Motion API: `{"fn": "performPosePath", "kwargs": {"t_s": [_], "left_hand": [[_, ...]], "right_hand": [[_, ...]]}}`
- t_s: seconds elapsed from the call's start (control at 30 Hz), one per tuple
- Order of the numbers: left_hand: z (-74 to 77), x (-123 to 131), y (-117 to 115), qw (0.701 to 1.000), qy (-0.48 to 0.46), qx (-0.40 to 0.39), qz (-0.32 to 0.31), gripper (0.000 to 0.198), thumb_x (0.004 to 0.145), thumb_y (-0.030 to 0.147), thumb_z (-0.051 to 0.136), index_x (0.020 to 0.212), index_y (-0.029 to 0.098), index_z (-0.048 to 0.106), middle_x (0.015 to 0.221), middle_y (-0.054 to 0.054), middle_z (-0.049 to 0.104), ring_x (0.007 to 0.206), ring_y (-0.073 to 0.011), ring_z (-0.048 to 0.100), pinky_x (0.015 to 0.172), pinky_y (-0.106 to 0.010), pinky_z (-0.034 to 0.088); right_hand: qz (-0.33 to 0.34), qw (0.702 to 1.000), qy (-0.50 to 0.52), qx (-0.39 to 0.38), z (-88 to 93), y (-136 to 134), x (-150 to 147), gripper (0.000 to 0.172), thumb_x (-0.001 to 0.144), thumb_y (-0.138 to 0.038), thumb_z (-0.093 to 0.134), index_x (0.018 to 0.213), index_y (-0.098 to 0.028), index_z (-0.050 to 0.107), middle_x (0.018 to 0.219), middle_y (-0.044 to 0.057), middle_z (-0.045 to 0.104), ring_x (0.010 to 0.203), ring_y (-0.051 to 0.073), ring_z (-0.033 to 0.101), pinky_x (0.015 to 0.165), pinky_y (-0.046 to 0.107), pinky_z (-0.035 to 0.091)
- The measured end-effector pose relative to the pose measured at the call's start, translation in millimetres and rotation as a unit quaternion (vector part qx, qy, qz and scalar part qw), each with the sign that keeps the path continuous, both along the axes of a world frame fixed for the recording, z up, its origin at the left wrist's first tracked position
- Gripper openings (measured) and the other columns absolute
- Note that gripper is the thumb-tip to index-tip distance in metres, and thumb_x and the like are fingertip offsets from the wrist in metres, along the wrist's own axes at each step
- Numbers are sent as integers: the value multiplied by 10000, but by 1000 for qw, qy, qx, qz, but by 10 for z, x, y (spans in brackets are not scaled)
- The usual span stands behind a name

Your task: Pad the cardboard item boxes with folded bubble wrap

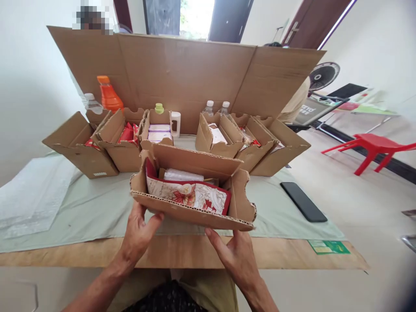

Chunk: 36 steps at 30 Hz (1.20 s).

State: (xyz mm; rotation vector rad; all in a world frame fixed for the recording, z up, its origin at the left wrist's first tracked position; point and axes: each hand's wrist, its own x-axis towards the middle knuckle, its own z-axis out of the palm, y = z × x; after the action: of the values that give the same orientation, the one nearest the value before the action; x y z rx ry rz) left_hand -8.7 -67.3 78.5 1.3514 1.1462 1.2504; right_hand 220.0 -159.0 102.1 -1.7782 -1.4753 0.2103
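Observation:
An open cardboard box [182, 212] is lifted above the table's near edge. My left hand [138, 234] grips its front left corner from below, thumb up against the front wall. My right hand [235, 255] supports the front right underside, fingers curled under it. Inside the box stand a red and cream floral packet [191, 195] and a clear plastic-wrapped roll [182, 175].
Several open cardboard boxes [81, 151] with packets line the back, before a tall cardboard screen [182, 73]. Bottles stand there, one orange [108, 96]. A black phone [303, 201] lies on the pale cloth [81, 208] at right. A red chair [373, 147] and a fan stand on the floor at the right.

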Motion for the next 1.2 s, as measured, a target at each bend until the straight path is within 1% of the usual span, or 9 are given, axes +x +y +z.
{"fn": "performPosePath", "kwargs": {"t_s": [0.17,0.27,0.37,0.47,0.6,0.7,0.83,1.0,1.2], "left_hand": [[-38,81,240,997,21,-2,-79,565,791,314,678,1323,151,581,1333,-140,693,1315,-345,602,1136,-495,462],[-161,55,167,998,36,2,-53,648,829,328,670,1441,195,504,1495,-138,593,1435,-341,512,1215,-523,385],[-284,25,2,998,53,-24,-16,723,852,350,668,1524,238,424,1590,-142,499,1497,-352,447,1234,-569,359],[-367,70,-145,997,60,-46,-9,745,864,349,656,1549,230,388,1617,-160,451,1517,-365,410,1222,-590,376],[-363,209,-155,998,28,-53,5,790,858,336,650,1577,233,339,1635,-152,414,1511,-345,411,1159,-522,476],[-282,330,38,999,17,-36,-10,785,825,337,660,1548,220,378,1568,-149,489,1457,-334,475,1104,-476,525],[-166,534,498,999,29,15,-41,741,750,273,640,1465,179,472,1436,-158,598,1379,-341,541,1003,-457,573],[-188,776,989,998,21,45,-45,767,722,211,604,1478,168,478,1463,-158,590,1386,-337,531,1044,-487,546],[-391,856,1022,997,3,51,-64,760,877,336,608,1584,195,369,1642,-159,424,1533,-333,385,1210,-534,411]], "right_hand": [[-2,999,-35,-23,-413,-353,224,620,928,-486,661,1465,-220,502,1413,190,649,1308,396,636,1053,558,562],[32,996,-16,-86,-500,-534,485,812,911,-479,696,1600,-282,315,1558,173,534,1377,392,588,1096,566,536],[73,991,45,-105,-440,-400,640,1044,845,-553,757,1664,-273,174,1660,193,396,1467,422,484,1144,594,487],[139,980,102,-98,-393,-117,702,1105,773,-634,796,1652,-238,255,1662,204,388,1521,451,390,1191,620,421],[141,979,127,-71,-491,95,783,1185,690,-734,817,1625,-197,326,1576,230,487,1443,470,479,1174,655,412],[107,986,120,-33,-611,134,839,1248,667,-724,845,1647,-206,271,1576,220,484,1433,450,489,1162,640,429],[56,992,110,35,-711,248,826,1185,711,-658,857,1640,-248,246,1588,188,457,1403,390,519,1129,602,473],[16,991,88,100,-779,409,720,1084,765,-610,840,1623,-284,264,1564,172,441,1397,364,504,1049,576,537],[13,990,43,131,-812,389,587,1092,832,-517,823,1671,-340,147,1599,168,382,1342,324,534,912,475,628]]}}
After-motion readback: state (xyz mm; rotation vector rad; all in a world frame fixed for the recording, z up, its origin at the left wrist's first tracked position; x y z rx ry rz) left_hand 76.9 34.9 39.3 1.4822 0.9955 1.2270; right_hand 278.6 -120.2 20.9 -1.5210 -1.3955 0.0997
